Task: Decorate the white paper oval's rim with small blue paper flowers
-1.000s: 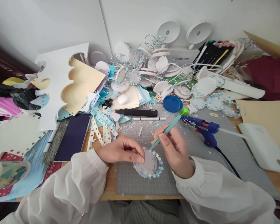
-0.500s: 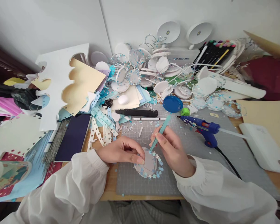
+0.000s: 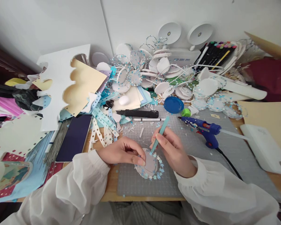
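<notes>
Right hand (image 3: 172, 150) fingers pinch teal tweezers (image 3: 159, 135), tip touching upper rim of round disc (image 3: 150, 164). Left hand (image 3: 121, 151) fingers pressed closed on disc's left edge, pinning it to grey cutting mat (image 3: 189, 175) on counter. Step judged: seating small blue star on rim. Next move calls for steady tip, disc kept still. Glue gun (image 3: 202, 128) near, right.

Both my arms are in loose white sleeves, kinda puffy, with gathered elastic cuffs at the wrists. My left hand (image 3: 121, 152) and right hand (image 3: 174, 150) are bare, no gloves, rings or watch showing.
</notes>
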`<state>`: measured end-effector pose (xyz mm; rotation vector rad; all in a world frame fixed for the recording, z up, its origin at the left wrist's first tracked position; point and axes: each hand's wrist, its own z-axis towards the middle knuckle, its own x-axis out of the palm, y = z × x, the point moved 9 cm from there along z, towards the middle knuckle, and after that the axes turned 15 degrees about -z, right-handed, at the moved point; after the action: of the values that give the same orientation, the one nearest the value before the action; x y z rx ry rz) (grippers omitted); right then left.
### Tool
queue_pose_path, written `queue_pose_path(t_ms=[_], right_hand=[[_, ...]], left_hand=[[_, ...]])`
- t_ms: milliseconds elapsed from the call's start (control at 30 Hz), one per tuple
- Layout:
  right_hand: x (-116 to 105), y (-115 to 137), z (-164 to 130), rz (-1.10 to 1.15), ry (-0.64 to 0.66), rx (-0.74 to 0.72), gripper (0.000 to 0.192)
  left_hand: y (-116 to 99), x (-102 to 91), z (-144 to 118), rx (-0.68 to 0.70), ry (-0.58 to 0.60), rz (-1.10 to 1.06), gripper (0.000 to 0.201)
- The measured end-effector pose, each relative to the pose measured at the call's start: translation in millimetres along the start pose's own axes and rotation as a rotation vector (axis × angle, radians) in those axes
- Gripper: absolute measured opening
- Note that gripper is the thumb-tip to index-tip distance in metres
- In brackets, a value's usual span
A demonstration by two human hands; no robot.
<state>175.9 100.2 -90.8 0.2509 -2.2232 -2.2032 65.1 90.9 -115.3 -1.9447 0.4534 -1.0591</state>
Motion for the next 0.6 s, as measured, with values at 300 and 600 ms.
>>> queue_pose_path(t_ms=[300,600], right_hand=[[-1.5,-3.7,0.6,0.023,-0.002,0.002,0.024],[0.6,-3.1,-0.6,0.052,0.017,0.011,0.02]], left_hand=[[-2.6,-2.5,0.8,0.026,-0.024,-0.042,0.023],[-4.6,-4.6,0.3,0.035,-0.044,-0.075,0.022]])
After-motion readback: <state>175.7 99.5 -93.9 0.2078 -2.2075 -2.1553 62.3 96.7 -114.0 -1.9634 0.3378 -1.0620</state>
